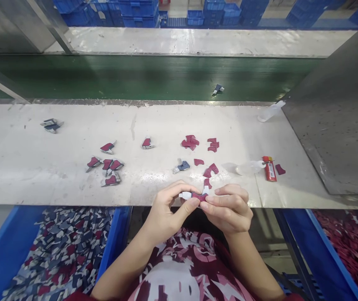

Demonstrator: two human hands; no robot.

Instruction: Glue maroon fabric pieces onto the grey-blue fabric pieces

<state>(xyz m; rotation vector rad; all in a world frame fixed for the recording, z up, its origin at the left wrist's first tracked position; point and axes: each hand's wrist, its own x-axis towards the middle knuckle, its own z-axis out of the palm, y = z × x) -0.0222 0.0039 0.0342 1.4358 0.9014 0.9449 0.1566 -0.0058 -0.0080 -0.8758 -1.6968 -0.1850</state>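
Note:
A small white and dark-blue plastic part with a maroon face (198,197) is pinched between my two hands at the front edge of the white table. My left hand (169,211) grips its left side with thumb and forefinger. From the right, my right hand (231,209) presses thumb and fingertips against the maroon face. Just beyond lie loose maroon pieces (210,170) and a blue-and-white part (182,166) without a maroon face. Farther back are a pile of maroon pieces (190,142) and a smaller group (213,144).
Several maroon-faced parts (110,164) lie to the left. At right are a red lighter (269,169) and two translucent bottles (250,167). Below the table stand blue bins of parts (69,246) and maroon pieces (351,251). A green conveyor belt (154,77) runs behind.

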